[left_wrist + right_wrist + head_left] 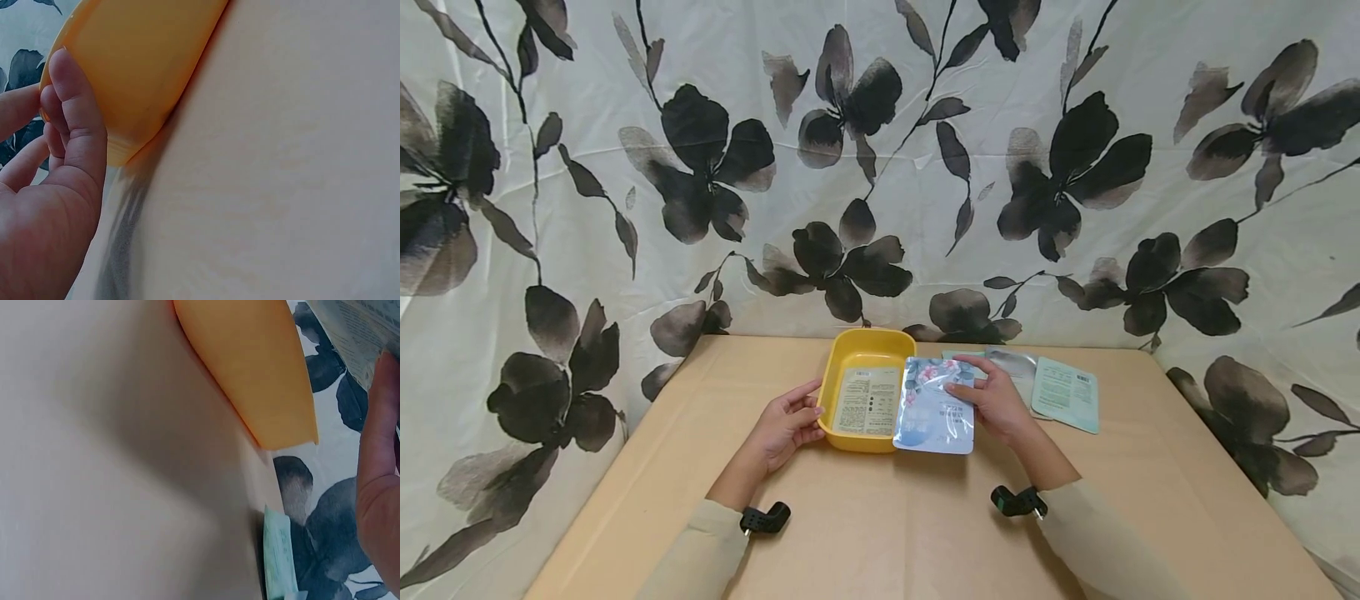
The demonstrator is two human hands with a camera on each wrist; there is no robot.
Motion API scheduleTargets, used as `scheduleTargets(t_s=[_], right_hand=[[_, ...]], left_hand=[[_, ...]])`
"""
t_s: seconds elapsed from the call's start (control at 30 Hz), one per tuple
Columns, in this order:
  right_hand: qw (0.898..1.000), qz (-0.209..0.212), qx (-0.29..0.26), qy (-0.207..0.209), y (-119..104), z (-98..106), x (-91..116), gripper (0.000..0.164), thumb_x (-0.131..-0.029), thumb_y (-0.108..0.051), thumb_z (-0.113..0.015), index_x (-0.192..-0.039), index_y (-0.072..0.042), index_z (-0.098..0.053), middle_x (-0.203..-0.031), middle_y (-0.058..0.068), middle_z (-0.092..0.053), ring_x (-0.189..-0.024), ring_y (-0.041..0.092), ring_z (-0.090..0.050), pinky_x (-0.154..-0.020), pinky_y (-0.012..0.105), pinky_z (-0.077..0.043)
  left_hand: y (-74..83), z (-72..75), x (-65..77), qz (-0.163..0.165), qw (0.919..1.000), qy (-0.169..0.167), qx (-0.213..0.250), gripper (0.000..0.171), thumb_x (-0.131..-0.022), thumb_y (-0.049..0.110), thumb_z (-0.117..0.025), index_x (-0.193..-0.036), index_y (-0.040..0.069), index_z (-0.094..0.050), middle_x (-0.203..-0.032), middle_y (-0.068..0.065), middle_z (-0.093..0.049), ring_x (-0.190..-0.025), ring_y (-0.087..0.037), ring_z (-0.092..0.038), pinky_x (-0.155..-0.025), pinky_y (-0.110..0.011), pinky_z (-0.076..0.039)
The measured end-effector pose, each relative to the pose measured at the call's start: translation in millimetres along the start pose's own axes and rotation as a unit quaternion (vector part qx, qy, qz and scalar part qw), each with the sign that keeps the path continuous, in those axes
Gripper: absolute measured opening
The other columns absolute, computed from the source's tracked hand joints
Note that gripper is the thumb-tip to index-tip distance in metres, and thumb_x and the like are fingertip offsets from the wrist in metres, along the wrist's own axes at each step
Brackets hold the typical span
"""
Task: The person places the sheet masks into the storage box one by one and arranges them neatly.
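My left hand pinches the left rim of a yellow plastic tub, thumb on one side and fingers on the other. In the left wrist view the thumb lies against the wall of the tub. A cream packet covered in print lies flat inside it. With the thumb on its front, my right hand holds a shiny blue sheet-mask packet with pink flowers. That packet overlaps the tub's right side in the head view. The right wrist view shows its printed back above the table.
Right of the tub, light green packets and a silvery one lie overlapping on the tan table, partly hidden by my right hand. A white cloth with dark flowers hangs along the table's back edge.
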State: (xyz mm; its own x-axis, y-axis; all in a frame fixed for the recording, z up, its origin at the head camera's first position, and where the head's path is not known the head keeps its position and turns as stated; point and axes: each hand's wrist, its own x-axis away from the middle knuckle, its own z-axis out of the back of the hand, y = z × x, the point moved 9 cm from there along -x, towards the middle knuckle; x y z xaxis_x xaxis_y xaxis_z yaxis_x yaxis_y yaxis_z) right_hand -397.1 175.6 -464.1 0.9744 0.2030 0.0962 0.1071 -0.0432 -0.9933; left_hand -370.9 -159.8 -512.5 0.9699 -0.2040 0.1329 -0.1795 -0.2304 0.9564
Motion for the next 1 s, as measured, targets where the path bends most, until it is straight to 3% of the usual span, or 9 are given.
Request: scheduleTargets(t_s=[0.13,0.63,1.0], right_hand=[[1.000,-0.001,-0.007,-0.001,2,-8,-5,0.070,-0.094,-0.006,-0.072,-0.155,-0.011,-0.038,-0.140,0.023,-0.061,-0.099,0.026,-0.076,-0.083,0.037,-0.064],[1.000,0.020,-0.002,0.006,-2,-31,-21,0.057,-0.092,-0.007,-0.075,-0.144,-0.021,-0.053,-0.138,0.020,-0.063,-0.101,0.030,-0.075,-0.085,0.040,-0.064],[1.000,0.020,0.010,-0.003,-4,-56,-34,0.067,-0.091,-0.005,-0.076,-0.151,-0.012,-0.048,-0.125,0.022,-0.070,-0.093,0.031,-0.077,-0.078,0.041,-0.065]], left_hand=[[-1.1,1.3,-0.5,0.000,1.0000,0.004,0.002,0.064,-0.098,-0.002,-0.063,-0.156,0.013,-0.043,-0.106,-0.002,-0.052,-0.074,-0.013,-0.065,-0.073,-0.027,-0.064],[0.2,-1.4,0.0,-0.002,1.0000,-0.006,0.004,0.065,-0.098,-0.001,-0.063,-0.157,0.012,-0.040,-0.106,-0.002,-0.053,-0.075,-0.014,-0.066,-0.074,-0.028,-0.064],[-0.3,1.1,1.4,-0.002,0.9999,-0.010,0.008,0.066,-0.097,-0.002,-0.064,-0.158,0.010,-0.040,-0.105,-0.002,-0.052,-0.073,-0.013,-0.066,-0.073,-0.028,-0.064]])
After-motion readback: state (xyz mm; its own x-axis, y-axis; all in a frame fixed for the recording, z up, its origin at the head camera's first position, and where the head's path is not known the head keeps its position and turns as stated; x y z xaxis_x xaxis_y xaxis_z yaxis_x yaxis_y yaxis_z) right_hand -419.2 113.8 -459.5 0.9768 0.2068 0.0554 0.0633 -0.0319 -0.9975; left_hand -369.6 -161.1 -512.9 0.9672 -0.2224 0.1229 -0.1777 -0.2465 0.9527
